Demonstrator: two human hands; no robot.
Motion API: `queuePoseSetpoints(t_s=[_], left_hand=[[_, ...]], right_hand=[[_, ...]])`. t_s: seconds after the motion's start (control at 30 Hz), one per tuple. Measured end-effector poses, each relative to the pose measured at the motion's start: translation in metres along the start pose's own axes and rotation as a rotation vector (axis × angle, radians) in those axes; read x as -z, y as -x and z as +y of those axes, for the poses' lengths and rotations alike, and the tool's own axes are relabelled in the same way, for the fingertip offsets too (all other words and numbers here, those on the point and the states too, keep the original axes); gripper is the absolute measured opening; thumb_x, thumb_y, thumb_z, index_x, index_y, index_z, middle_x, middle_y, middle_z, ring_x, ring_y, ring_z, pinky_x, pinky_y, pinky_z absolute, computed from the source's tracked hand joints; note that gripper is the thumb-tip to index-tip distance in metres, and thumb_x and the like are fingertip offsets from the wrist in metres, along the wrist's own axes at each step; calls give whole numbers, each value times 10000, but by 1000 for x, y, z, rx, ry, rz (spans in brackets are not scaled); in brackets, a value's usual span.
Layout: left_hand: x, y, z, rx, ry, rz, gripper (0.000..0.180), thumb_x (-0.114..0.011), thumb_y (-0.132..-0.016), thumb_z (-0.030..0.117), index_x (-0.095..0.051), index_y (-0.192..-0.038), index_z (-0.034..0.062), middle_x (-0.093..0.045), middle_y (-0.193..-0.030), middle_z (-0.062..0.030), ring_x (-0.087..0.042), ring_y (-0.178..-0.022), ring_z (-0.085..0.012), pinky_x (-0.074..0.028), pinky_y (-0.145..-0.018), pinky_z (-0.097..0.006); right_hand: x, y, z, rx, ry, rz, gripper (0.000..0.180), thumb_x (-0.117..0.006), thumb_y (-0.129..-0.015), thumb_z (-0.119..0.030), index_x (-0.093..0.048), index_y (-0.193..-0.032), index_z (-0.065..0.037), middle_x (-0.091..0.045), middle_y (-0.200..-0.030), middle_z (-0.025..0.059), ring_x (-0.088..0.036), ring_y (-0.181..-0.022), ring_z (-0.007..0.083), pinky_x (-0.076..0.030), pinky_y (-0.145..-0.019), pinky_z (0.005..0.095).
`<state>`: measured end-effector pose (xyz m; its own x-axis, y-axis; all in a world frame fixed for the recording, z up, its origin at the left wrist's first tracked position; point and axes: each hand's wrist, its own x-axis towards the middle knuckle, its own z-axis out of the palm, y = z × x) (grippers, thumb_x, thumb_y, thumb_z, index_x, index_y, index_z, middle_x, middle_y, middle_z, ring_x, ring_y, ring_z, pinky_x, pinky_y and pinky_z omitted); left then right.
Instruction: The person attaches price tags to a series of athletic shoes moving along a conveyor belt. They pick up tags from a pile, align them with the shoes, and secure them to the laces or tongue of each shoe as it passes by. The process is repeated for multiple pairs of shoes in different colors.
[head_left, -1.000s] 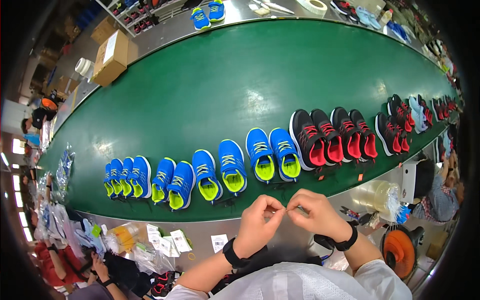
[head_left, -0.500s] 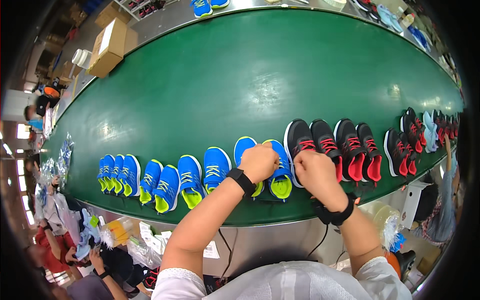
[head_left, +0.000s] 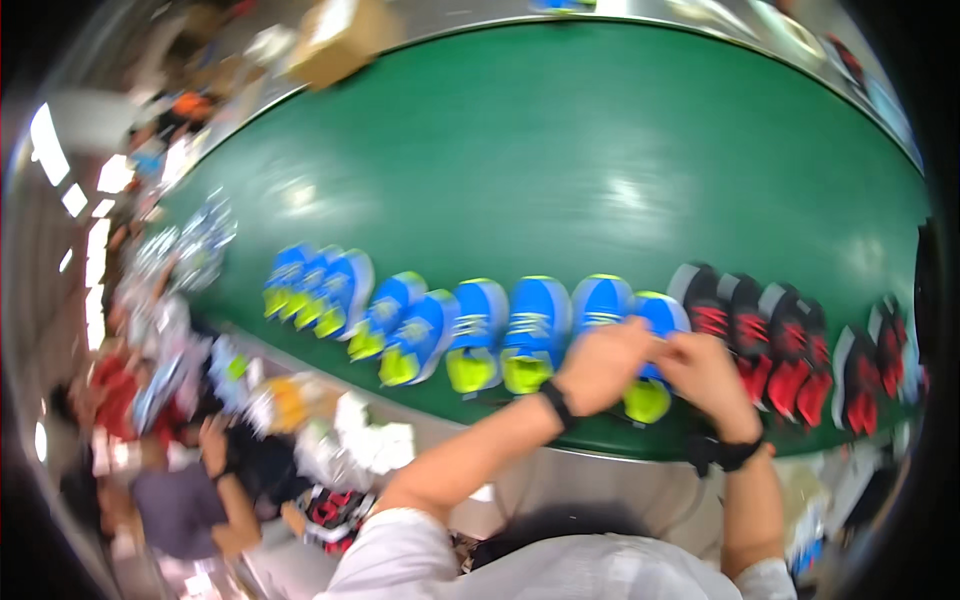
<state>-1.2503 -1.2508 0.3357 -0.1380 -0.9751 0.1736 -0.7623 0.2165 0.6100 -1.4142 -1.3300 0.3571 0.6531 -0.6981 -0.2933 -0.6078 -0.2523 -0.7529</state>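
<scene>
Blue shoe [head_left: 662, 308], long axis and toe pointing away
Left hand [head_left: 607, 366], right hand [head_left: 708, 378] over it; grip blurred, cannot tell.

Bright light washes the scene; panes [head_left: 97, 270] at nine o'clock burn out white, and glare patches whiten the green table [head_left: 480, 150] at ten and two. Motion blur softens the shoes [head_left: 528, 312]; fisheye bending runs into black corners.
</scene>
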Motion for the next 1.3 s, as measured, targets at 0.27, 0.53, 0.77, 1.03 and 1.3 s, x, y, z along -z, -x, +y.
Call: queuePoseSetpoints(t_s=[0.27,0.53,0.77,1.03,1.3], left_hand=[[-20,16,14,218,170,114,122,-630,-735,125,-576,-780,25,-526,-852,-141,-556,-804,-318,-454,-681,-408],[-31,4,24,387,126,129,71,-597,-719,83,-600,-761,26,-538,-858,-152,-546,-811,-332,-451,-706,-426],[-15,10,34,268,149,385,73,-611,-721,92,-562,-750,46,-519,-823,-111,-539,-787,-309,-434,-662,-427],[-26,-4,40,518,670,370,39,-613,-827,31,-595,-859,19,-608,-784,-76,-614,-666,-169,-484,-593,-269],[-14,-2,47,484,547,252,128,-602,-827,-25,-667,-934,3,-622,-822,-81,-629,-696,-146,-502,-624,-242]], right_hand=[[-11,11,23,-424,-874,-146,52,-588,-791,-18,-579,-741,-27,-526,-642,-28,-448,-543,49,-340,-491,202],[-20,17,22,-388,-931,-6,20,-568,-828,-29,-585,-826,-38,-518,-659,-40,-446,-551,38,-341,-511,184],[-17,24,31,4,-355,393,69,-532,-850,26,-540,-912,-5,-534,-832,19,-504,-686,84,-413,-609,214],[8,14,17,-101,-909,146,285,-606,-839,17,-521,-1109,54,-621,-1027,137,-623,-954,190,-498,-861,289],[3,21,16,-133,-978,209,148,-573,-856,43,-584,-1004,53,-659,-952,117,-654,-884,168,-530,-812,275]])
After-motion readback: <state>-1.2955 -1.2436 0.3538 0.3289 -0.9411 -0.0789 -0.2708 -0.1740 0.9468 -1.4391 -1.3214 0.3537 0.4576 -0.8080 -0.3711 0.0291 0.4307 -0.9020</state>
